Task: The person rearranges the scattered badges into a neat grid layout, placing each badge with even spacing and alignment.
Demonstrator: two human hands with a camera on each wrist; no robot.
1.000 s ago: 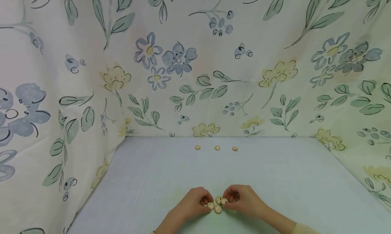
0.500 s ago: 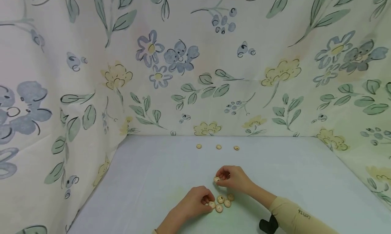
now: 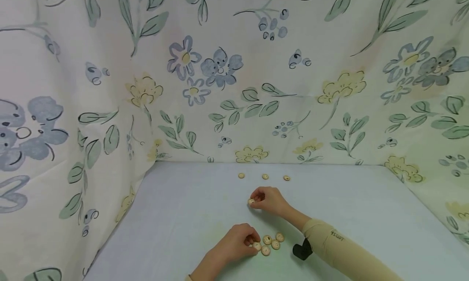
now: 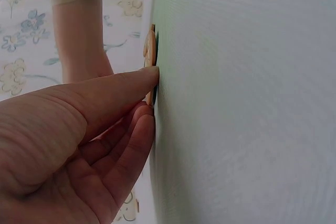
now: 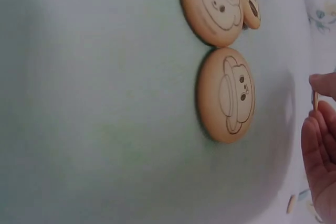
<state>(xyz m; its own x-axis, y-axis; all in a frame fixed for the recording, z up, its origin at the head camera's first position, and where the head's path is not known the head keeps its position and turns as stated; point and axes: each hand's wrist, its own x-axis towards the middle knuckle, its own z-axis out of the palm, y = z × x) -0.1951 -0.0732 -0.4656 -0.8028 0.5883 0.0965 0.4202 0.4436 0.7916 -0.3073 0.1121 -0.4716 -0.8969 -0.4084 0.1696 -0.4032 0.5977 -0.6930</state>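
Note:
My right hand (image 3: 270,200) pinches a small round wooden disc (image 3: 250,201) between thumb and fingers, forward of the group. The right wrist view shows that disc edge-on (image 5: 315,99). My left hand (image 3: 239,243) stays low beside the group, thumb and fingertips at the edge of another wooden disc (image 3: 257,246). In the left wrist view the thumb (image 4: 128,81) presses on that disc's edge at the table surface. Several more discs (image 3: 275,244) lie just right of the left hand. Up close, one disc (image 5: 227,95) bears an engraved animal face.
Three similar discs stand in a spaced row near the back edge, one at the left (image 3: 241,175), one in the middle (image 3: 265,176), one at the right (image 3: 286,178). A pale cloth covers the table (image 3: 176,216). Floral curtains (image 3: 220,122) enclose it. A black device (image 3: 302,249) sits under the right forearm.
My right hand has left the group and moved forward and slightly left, carrying one disc. The left hand keeps its place at its disc. The view has shifted slightly.

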